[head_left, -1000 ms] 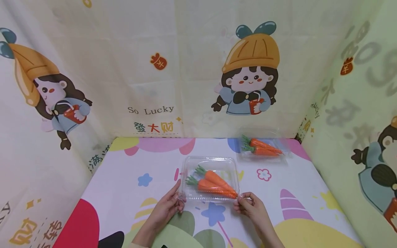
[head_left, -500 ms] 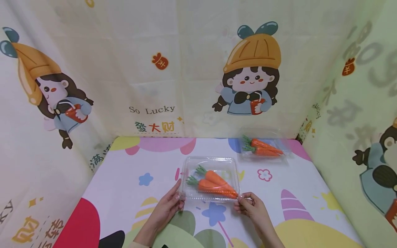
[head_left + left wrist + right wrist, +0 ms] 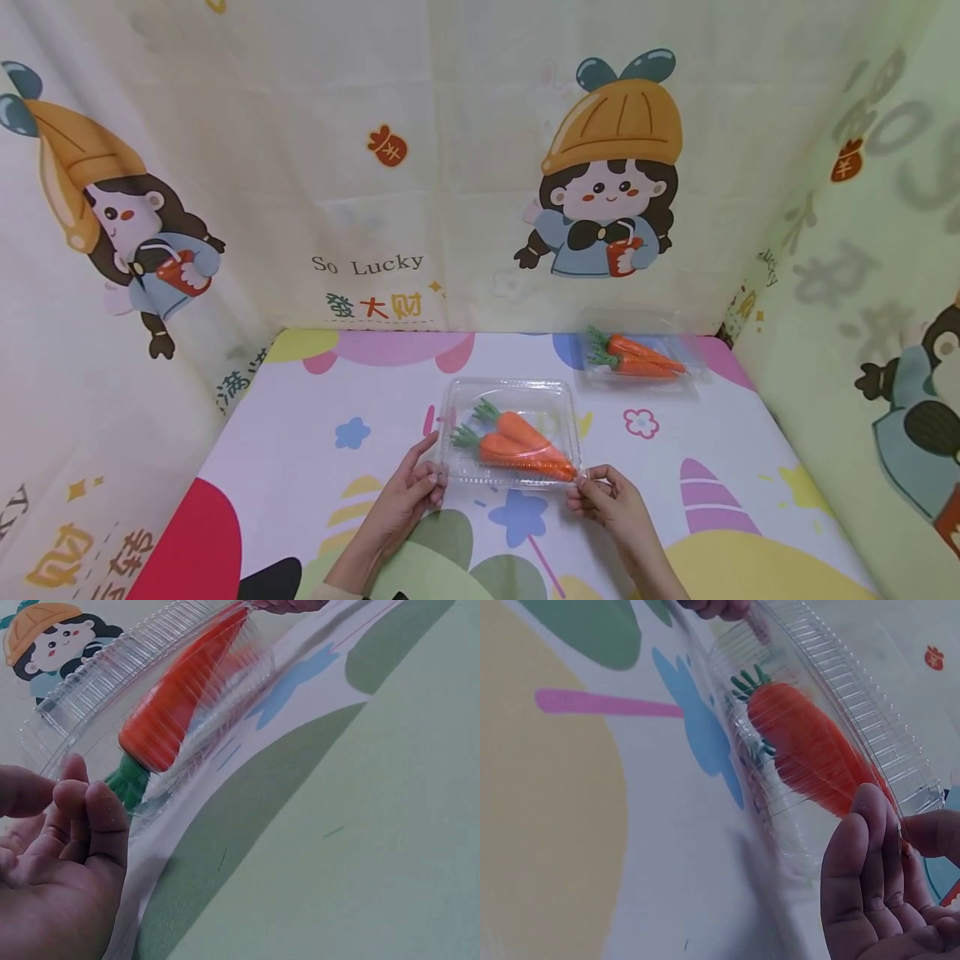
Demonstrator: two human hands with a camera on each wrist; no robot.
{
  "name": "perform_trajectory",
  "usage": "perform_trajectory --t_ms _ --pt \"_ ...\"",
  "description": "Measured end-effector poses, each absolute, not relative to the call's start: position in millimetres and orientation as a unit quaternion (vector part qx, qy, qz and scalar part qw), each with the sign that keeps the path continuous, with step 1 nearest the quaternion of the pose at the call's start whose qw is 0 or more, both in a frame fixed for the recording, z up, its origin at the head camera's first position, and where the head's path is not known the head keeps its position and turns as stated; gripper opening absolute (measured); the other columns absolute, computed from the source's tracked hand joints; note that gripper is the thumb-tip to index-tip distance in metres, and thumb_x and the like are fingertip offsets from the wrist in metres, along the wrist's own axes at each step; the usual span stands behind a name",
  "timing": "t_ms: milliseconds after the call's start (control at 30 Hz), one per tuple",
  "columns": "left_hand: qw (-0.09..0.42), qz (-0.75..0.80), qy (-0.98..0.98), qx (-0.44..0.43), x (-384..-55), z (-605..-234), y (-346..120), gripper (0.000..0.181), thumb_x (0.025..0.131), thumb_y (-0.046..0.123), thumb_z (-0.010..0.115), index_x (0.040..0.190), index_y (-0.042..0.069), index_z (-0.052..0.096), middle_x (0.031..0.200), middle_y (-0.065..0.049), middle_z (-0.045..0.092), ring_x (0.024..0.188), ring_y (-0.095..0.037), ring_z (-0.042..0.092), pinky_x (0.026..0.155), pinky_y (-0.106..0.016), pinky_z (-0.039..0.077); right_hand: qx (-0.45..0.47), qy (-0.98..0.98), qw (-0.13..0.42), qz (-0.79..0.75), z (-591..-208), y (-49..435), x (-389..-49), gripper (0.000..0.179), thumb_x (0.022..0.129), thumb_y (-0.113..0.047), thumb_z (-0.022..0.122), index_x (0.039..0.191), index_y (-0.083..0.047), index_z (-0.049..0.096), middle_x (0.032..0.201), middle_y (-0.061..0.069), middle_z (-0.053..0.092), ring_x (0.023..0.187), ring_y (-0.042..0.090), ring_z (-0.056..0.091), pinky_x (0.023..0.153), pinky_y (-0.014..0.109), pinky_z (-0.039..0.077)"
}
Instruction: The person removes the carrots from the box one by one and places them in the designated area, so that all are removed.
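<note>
A clear plastic clamshell box (image 3: 551, 408) with its lid down lies in the middle of the table in the head view. Inside it, two orange carrots (image 3: 517, 450) with green tops slant down to the right. My left hand (image 3: 405, 500) pinches the box's near left corner at the rim; the left wrist view shows thumb and fingertips meeting at the plastic edge (image 3: 75, 742). At the near right corner, by the carrot tips, my right hand (image 3: 611, 504) pinches the rim between thumb and fingers. In the right wrist view the ribbed lid side (image 3: 855, 690) stands just beyond the fingers.
Toward the back right sits a second clear box (image 3: 697, 375) holding two more carrots (image 3: 637, 358). A printed cloth (image 3: 300, 400) with colourful shapes covers the table. Cartoon-printed curtains (image 3: 465, 167) rise along the back and both sides.
</note>
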State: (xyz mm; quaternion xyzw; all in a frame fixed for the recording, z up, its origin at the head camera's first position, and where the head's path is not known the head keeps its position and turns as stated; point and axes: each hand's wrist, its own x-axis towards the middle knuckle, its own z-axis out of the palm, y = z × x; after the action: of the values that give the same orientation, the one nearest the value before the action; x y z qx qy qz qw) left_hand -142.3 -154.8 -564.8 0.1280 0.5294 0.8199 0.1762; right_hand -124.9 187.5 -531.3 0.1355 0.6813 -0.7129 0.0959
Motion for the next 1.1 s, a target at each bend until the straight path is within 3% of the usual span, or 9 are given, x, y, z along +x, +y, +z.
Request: perform_trajectory --t_ms 300,533,700,900,1100 --pt "0.151 0.77 0.617 0.057 -145.1 -557.3 -148.6 0.067 0.105 0.003 0.053 0.161 0.006 0.016 0.086 0.002 0.054 0.075 -0.009 0.056 0.071 -0.021 0.053 0.129 0.682 0.1 -0.713 -530.2 187.2 -127.2 0.021 0.099 -0.009 0.065 0.109 0.006 0.054 0.085 0.009 0.075 0.074 0.017 0.072 0.074 0.031 0.063" --pt "0.034 0.667 0.744 0.03 -145.9 -546.7 -152.1 0.064 0.092 -0.001 0.071 0.151 0.012 0.049 0.111 -0.011 0.06 0.081 -0.009 0.061 0.071 -0.019 0.053 0.121 0.68 0.114 -0.714 -532.3 189.4 -129.1 0.021 0.1 -0.01 0.064 0.109 0.005 0.054 0.089 0.013 0.076 0.076 0.017 0.073 0.076 0.033 0.064" --pt "-0.082 0.581 0.805 0.087 -151.6 -548.6 -158.7 0.045 0.089 0.0 0.076 0.132 0.014 0.069 0.116 -0.012 0.063 0.086 -0.012 0.062 0.075 -0.023 0.056 0.122 0.682 0.118 -0.712 -533.2 189.7 -130.3 0.019 0.1 -0.011 0.063 0.108 0.003 0.053 0.089 0.013 0.076 0.077 0.017 0.073 0.075 0.032 0.063" --pt "-0.163 0.462 0.847 0.204 -165.8 -552.2 -169.1 0.046 0.086 0.003 0.08 0.129 0.017 0.07 0.124 -0.008 0.061 0.102 -0.024 0.062 0.08 -0.033 0.056 0.122 0.68 0.12 -0.713 -533.3 191.2 -130.0 0.017 0.101 -0.012 0.062 0.107 0.0 0.052 0.089 0.011 0.076 0.077 0.016 0.073 0.075 0.031 0.063" --pt "-0.205 0.41 0.845 0.277 -179.5 -550.0 -176.5 0.042 0.087 0.006 0.08 0.127 0.014 0.069 0.133 -0.016 0.062 0.126 -0.028 0.057 0.105 -0.022 0.046 0.121 0.671 0.116 -0.722 -535.2 190.6 -128.7 0.02 0.102 -0.017 0.064 0.108 -0.002 0.052 0.09 0.013 0.076 0.078 0.018 0.073 0.075 0.032 0.063"
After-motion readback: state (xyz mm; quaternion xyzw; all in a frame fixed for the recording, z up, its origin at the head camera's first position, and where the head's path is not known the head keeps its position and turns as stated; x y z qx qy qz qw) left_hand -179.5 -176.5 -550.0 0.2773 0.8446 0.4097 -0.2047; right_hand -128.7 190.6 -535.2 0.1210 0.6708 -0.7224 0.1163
